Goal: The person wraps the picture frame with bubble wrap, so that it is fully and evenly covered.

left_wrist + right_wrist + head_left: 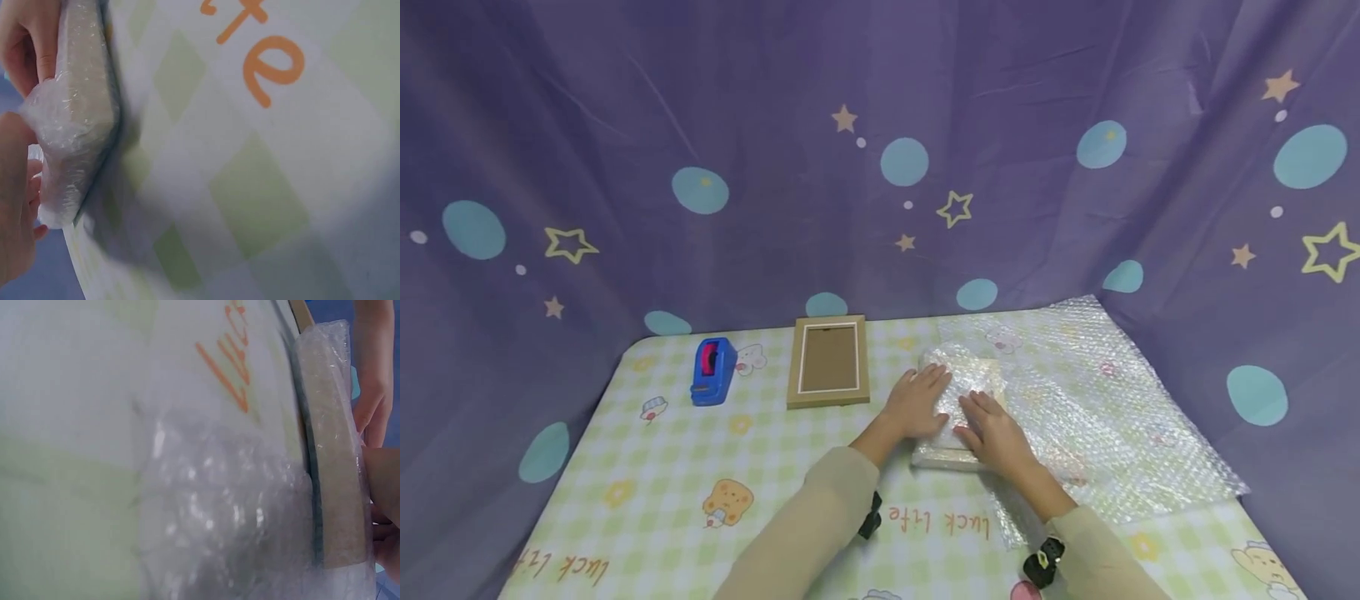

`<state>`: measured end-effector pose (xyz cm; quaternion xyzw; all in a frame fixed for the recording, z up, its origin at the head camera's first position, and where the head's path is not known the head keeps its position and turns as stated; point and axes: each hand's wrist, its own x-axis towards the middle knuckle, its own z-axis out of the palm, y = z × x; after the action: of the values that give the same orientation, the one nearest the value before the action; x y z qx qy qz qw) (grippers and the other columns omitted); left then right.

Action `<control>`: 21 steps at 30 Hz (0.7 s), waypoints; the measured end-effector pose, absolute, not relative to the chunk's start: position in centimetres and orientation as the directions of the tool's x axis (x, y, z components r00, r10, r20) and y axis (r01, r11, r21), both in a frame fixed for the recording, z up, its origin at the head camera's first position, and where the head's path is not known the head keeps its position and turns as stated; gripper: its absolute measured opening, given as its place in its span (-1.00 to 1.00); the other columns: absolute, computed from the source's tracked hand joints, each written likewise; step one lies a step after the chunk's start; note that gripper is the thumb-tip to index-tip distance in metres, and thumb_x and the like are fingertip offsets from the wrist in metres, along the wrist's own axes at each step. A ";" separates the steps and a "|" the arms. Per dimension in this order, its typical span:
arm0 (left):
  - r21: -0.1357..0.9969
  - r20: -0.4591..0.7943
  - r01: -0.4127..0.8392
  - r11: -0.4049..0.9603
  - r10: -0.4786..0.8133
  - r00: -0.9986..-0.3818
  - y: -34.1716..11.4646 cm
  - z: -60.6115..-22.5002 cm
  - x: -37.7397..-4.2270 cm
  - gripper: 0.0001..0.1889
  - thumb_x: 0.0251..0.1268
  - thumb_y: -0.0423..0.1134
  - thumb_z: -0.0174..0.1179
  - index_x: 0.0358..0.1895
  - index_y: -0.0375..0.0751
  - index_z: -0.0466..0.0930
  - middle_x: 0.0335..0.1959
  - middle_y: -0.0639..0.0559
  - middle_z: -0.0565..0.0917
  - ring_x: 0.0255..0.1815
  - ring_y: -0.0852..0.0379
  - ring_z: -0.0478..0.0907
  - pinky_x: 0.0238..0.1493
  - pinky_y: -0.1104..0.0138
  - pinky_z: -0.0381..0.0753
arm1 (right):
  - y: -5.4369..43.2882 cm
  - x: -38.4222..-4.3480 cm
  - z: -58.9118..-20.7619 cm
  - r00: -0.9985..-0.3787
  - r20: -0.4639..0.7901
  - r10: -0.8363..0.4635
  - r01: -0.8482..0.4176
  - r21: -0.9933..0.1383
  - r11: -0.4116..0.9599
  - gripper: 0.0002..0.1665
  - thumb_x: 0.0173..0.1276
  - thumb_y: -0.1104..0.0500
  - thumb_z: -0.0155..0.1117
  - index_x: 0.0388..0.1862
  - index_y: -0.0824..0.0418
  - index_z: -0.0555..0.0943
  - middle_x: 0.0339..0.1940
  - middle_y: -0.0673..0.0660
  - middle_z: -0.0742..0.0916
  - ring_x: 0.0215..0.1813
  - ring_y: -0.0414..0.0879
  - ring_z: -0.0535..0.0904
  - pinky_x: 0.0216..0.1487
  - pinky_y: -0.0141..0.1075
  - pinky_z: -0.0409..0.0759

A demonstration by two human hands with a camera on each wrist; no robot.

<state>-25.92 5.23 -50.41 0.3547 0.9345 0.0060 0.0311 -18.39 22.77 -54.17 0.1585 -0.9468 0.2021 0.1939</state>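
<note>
A flat rectangular object (951,458) with pale, wood-coloured sides lies on the table, wrapped in clear bubble wrap; it looks like a picture frame. My left hand (917,404) rests on the left part of its top, fingers extended. Pressing on the wrap a little to the right is my right hand (998,433), its fingers also fairly straight. In the left wrist view the wrap (65,119) bunches up at one corner beside my left thumb. The loose bubble wrap (1120,417) spreads out to the right, and a flap (231,506) hangs toward the near side.
A wooden picture frame (829,360) with a brown backing lies left of the hands. Farther left stands a blue tape dispenser (713,372) with a pink core. The checked tablecloth (677,467) covers the table, and a purple curtain (775,242) rises behind it.
</note>
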 end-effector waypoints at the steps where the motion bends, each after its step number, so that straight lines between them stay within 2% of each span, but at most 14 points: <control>1: 0.022 -0.050 0.664 0.748 0.664 -0.746 5.3 -50.4 -26.0 -0.22 0.28 0.15 0.02 0.51 -0.05 0.05 0.57 0.04 0.09 0.59 0.07 0.01 0.57 0.06 0.11 | 22.8 -18.4 -54.1 -0.876 0.430 -0.218 -0.377 -0.328 0.866 -0.33 0.13 0.03 0.44 0.18 0.33 0.54 0.19 0.41 0.61 0.24 0.33 0.52 0.22 0.14 0.53; 9: -0.048 -0.047 0.673 0.738 0.671 -0.740 5.4 -50.8 -26.4 -0.20 0.26 0.21 0.00 0.52 -0.01 0.04 0.59 0.08 0.01 0.61 0.10 -0.04 0.56 0.10 0.13 | 22.7 -18.4 -54.0 -0.888 0.406 -0.217 -0.370 -0.349 0.861 -0.32 0.14 0.04 0.44 0.18 0.34 0.54 0.21 0.42 0.59 0.27 0.33 0.49 0.28 0.13 0.49; 18: -0.024 -0.058 0.685 0.729 0.683 -0.729 5.5 -50.7 -26.8 -0.19 0.23 0.20 0.04 0.50 -0.05 0.08 0.58 0.05 0.04 0.61 0.09 -0.05 0.57 0.10 0.10 | 22.7 -18.4 -53.9 -0.887 0.406 -0.220 -0.370 -0.341 0.864 -0.34 0.13 0.05 0.44 0.17 0.35 0.54 0.21 0.42 0.59 0.26 0.33 0.50 0.25 0.13 0.50; 21: -0.025 -0.071 0.680 0.733 0.677 -0.732 5.6 -50.8 -27.0 -0.19 0.22 0.20 0.03 0.50 -0.04 0.08 0.58 0.06 0.04 0.61 0.11 -0.06 0.58 0.11 0.07 | 22.9 -18.4 -53.6 -0.902 0.376 -0.211 -0.356 -0.374 0.856 -0.35 0.15 0.05 0.43 0.17 0.34 0.54 0.23 0.40 0.58 0.28 0.31 0.49 0.28 0.13 0.48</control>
<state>-26.95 5.64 -50.78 0.3648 0.9303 -0.0246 0.0284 -18.35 22.93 -53.56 0.1494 -0.9495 0.2228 0.1629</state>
